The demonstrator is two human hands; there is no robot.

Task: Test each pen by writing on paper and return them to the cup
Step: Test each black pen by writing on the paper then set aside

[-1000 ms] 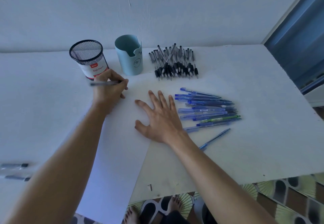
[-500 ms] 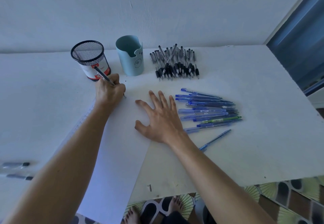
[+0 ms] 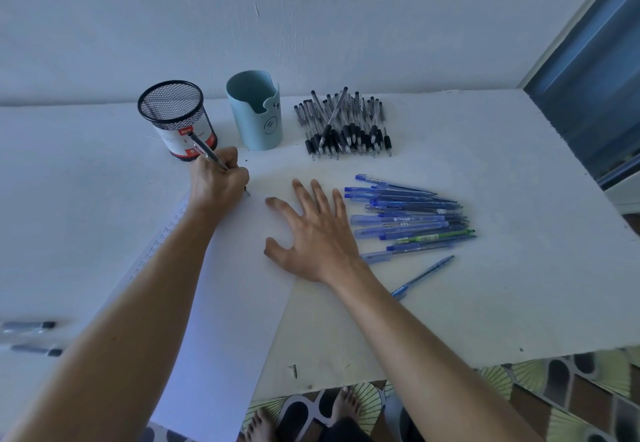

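My left hand (image 3: 216,183) grips a dark pen (image 3: 204,151) in a writing hold, its tip touching the white paper (image 3: 225,285) near the sheet's far edge. My right hand (image 3: 313,233) lies flat on the paper with fingers spread, pressing it down. A black mesh cup (image 3: 176,119) stands just beyond my left hand, and a light blue cup (image 3: 256,116) stands beside it to the right. Faint written marks run along the paper's left edge.
A heap of black pens (image 3: 343,126) lies at the back of the white table (image 3: 485,303). A pile of blue pens (image 3: 412,220) lies right of my right hand, one stray blue pen (image 3: 422,277) nearer. Two dark pens (image 3: 31,336) lie far left.
My left hand turned the pen from lying sideways in its fingers to an upright writing grip and lowered the tip to the paper. The right hand stayed flat.
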